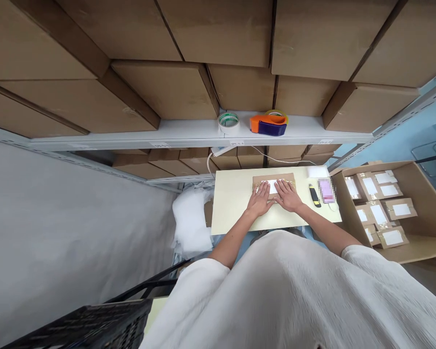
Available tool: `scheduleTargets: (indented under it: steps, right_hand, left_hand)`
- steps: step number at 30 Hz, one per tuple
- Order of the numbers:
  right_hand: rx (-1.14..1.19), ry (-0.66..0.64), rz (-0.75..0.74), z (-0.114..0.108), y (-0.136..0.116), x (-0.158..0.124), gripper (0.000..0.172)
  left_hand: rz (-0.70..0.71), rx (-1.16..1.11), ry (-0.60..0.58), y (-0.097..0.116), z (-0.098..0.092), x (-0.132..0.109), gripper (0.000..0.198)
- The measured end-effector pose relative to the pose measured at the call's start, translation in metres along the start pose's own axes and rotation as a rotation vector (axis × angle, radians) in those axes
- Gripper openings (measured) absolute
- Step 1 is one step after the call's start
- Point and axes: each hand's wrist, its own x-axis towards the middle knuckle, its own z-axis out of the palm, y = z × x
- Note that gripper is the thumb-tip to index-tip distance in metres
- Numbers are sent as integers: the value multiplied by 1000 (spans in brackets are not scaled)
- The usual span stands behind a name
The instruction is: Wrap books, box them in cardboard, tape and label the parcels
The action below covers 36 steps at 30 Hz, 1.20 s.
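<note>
A small brown cardboard box (276, 177), taped along its sides, lies on the pale yellow table (232, 194). On its top face is a white label (270, 187), partly covered by my fingers. My left hand (260, 199) rests flat on the label's left part, fingers stretched out. Over the right part lies my right hand (288, 196), also flat with fingers extended. The two thumbs come close together at the box's near side. Neither hand grasps anything.
Right of the box lie a black and yellow box cutter (314, 196), a pixelated pinkish item (326, 191) and a white stack (317, 171). An open carton (427, 213) holds several labelled boxes. On the shelf sit a tape roll (228, 123) and an orange tape dispenser (269, 124).
</note>
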Motion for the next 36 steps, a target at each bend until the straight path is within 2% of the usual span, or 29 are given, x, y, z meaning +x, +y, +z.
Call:
scheduleTargets:
  steps: [3, 7, 14, 17, 20, 24, 30, 36]
  right_hand:
    - [-20, -17, 8, 8, 1, -3, 83]
    - [-13, -21, 68, 10, 1, -5, 88]
    - [35, -19, 266, 2, 10, -17, 93]
    - [119, -17, 409, 1, 8, -19, 98]
    - [258, -2, 577, 3, 1, -22, 105]
    - [433, 56, 605, 3, -8, -31, 104]
    - [450, 273, 597, -17, 1, -55, 97]
    - [373, 480, 678, -60, 39, -96, 92]
  left_hand:
    - [-32, 26, -22, 0, -1, -1, 86]
    - [-122, 43, 9, 5, 0, -3, 89]
    - [-329, -43, 77, 0, 11, -15, 99]
    - [-406, -153, 104, -6, 15, -22, 102]
    - [-396, -273, 137, -8, 19, -28, 96]
    - [-360, -340, 220, -3, 17, -31, 91]
    - [-287, -337, 334, 26, -12, -16, 92]
    - [-177, -333, 326, 84, -40, 22, 94]
